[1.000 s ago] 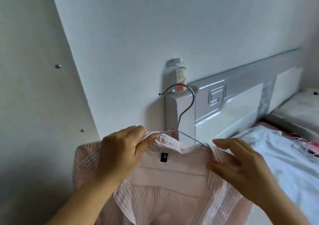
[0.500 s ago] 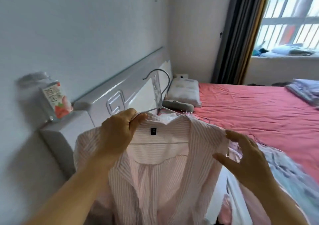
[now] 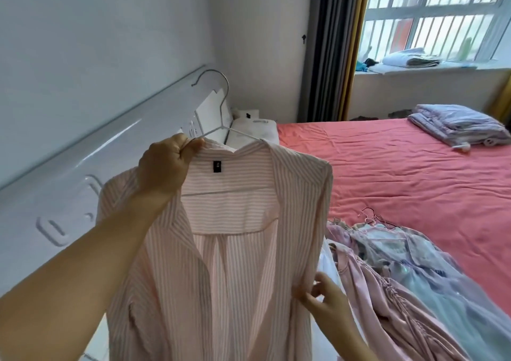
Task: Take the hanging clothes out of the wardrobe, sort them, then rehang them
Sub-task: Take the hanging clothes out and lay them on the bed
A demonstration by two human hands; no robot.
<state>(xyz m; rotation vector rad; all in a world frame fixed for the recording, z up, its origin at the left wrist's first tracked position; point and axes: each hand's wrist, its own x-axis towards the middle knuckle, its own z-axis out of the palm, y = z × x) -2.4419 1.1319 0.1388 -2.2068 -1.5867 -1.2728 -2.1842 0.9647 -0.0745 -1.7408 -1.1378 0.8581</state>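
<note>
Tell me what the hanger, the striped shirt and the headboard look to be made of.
Hanger: thin bent wire, dull grey sheen, likely metal. Striped shirt: light woven cloth, pink-white stripes, light shows through; probably cotton or a blend. Headboard: glossy white panel with sharp highlights, lacquered board or plastic.

The bed (image 3: 387, 167) has a red sheet. On it lie a heap of pastel dresses (image 3: 401, 272), a folded quilt (image 3: 459, 124) and a pillow (image 3: 255, 131).

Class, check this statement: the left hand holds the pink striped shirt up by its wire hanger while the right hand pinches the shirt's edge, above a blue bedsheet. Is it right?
One detail is wrong. The head view shows the bedsheet is coral red, not blue. The left hand does hold the pink striped shirt by its wire hanger, and the right hand pinches its edge.
</note>
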